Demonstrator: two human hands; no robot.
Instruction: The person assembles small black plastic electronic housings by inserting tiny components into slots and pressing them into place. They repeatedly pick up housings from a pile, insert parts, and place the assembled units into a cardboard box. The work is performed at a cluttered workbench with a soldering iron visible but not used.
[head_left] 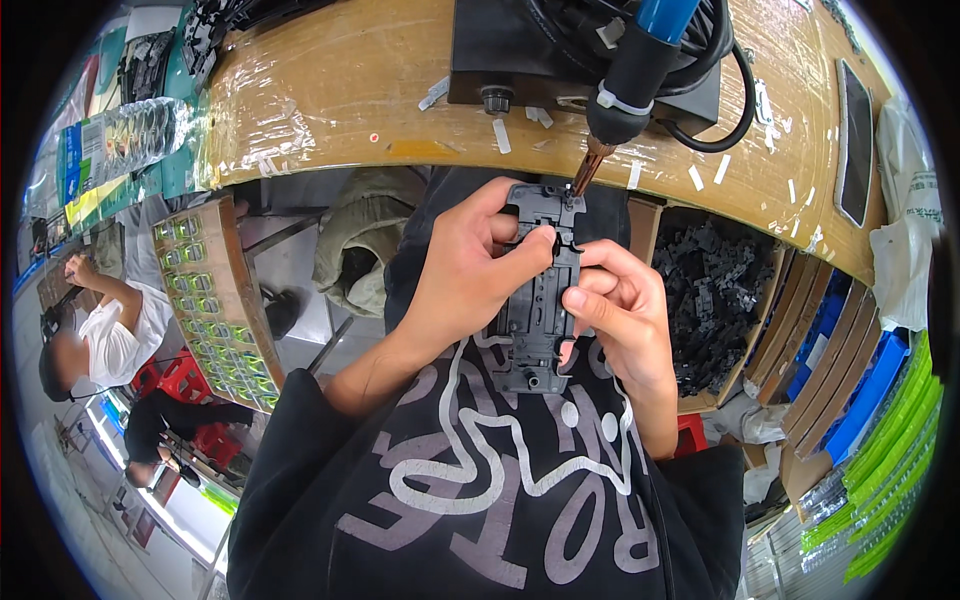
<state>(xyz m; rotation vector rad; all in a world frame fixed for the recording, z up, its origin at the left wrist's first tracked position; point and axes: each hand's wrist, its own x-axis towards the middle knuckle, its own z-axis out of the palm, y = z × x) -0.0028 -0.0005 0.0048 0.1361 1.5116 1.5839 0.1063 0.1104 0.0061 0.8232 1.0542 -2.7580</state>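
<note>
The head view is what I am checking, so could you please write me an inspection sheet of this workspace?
Surface: brown table, shiny on top.
Things in hand: long black part, held below the table edge; tool with its metal tip at the part's far end, contact unclear.
Clutter: white strips scattered; phone on the right; bottle on the left.
Hands: left hand grips the part; right hand is at its right edge, fingers curled.
Cables: black cable looped beside the tool.
Surroundings: two people on the left; heaped black pieces on the right.
</note>
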